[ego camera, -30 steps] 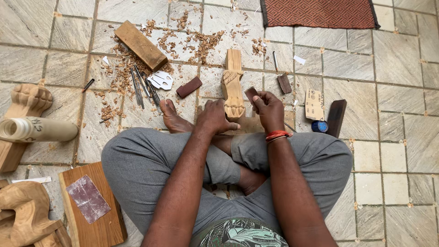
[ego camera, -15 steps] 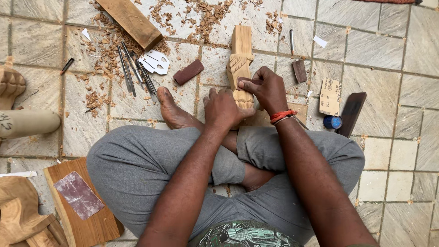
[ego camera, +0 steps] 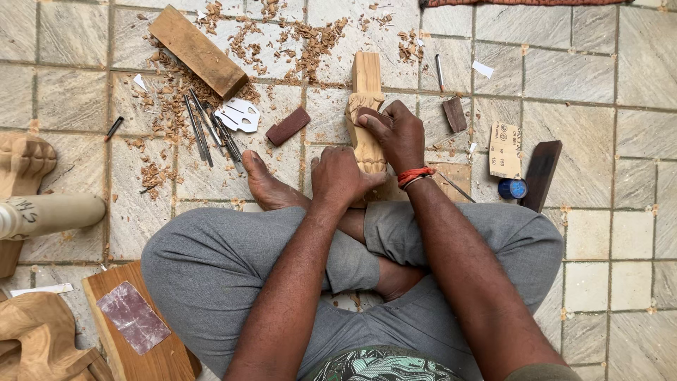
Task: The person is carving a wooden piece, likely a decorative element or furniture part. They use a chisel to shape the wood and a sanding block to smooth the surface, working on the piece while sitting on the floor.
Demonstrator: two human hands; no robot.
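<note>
1. Carved wooden leg lying on the tiled floor just ahead of the crossed legs; looks stiff, solid, fairly hefty, carved detail probably chippable
2. Left hand clamped over near end, fingers curled
3. Right hand pressing a dark sanding scrap onto it, fingers together
4. Best grabbed by the plain square end; shavings and chisels toward the far left edge

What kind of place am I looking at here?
Probably a woodcarver's floor workshop: wood shavings litter the stone tile floor, carving chisels lie alongside, and both hands work a carved wooden piece.
</note>
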